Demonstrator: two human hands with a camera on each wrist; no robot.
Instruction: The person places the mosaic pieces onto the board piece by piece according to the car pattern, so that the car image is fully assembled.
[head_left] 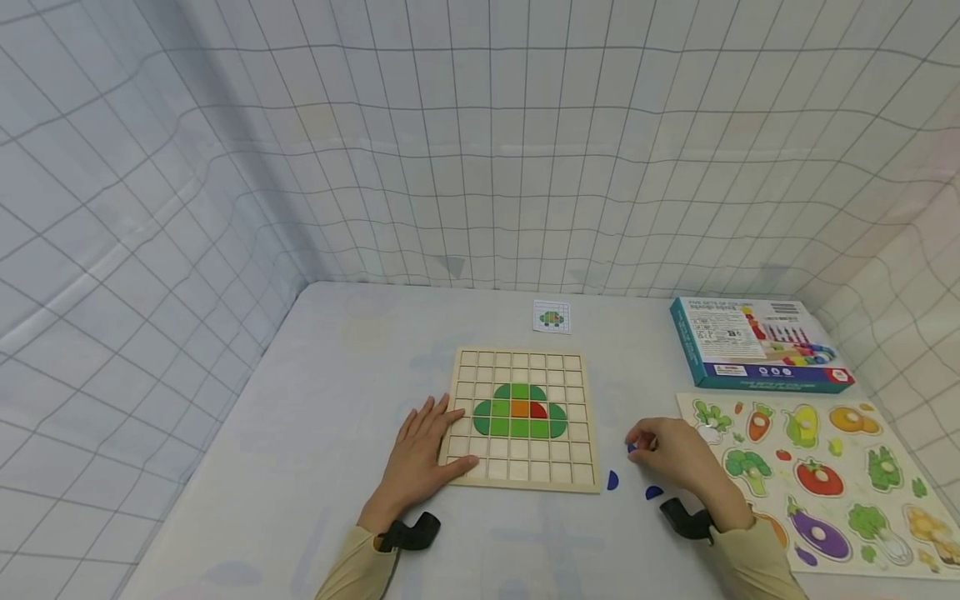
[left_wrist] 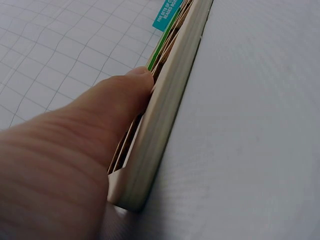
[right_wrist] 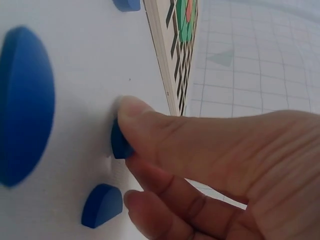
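A wooden grid board lies on the table, bearing a pattern of light and dark green, orange and red pieces. My left hand rests spread along its left side. In the left wrist view the thumb lies over the board's rim. Right of the board, my right hand pinches a dark blue half-round piece between thumb and fingers, close to the tabletop. Loose blue half-round pieces lie nearby, one beneath the right wrist. Another blue piece sits by the curled fingers.
Behind the board lies a small card printed with a similar pattern. A teal and white box stands at the back right. In front of it a vegetable picture board lies partly under the right forearm. Gridded cloth walls surround the table.
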